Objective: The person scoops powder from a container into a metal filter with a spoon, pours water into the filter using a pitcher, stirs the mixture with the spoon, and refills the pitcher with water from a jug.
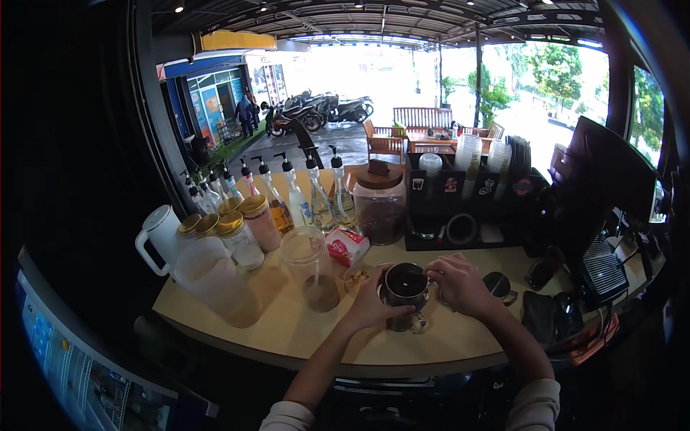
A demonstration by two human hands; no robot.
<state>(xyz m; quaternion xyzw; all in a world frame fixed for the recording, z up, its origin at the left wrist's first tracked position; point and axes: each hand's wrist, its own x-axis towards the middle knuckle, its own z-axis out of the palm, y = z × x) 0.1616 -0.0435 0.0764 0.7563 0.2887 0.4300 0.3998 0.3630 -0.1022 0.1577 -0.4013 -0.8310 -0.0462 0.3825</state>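
At the front of the counter, my left hand (pixel 371 300) is wrapped around the left side of a round metal cup (pixel 405 285) with a dark inside. Beneath it shows part of a clear glass mug (pixel 410 323); whether the two touch I cannot tell. My right hand (pixel 460 285) is closed at the cup's right rim, fingertips pinched together, and what they hold is hidden. Just left of the cup sits a small clear dish with light brown bits (pixel 357 281). A clear plastic pitcher (pixel 310 269) with a brown layer at its bottom stands further left.
Pump syrup bottles (pixel 297 197), gold-lidded jars (pixel 248 248), a white jug (pixel 162 237) and a large frosted pitcher (pixel 215 284) crowd the left. Behind are a red-and-white packet (pixel 346 246), a wooden-lidded jar (pixel 379 212) and a black cup organizer (pixel 467 208). A dark monitor (pixel 596 165) stands right.
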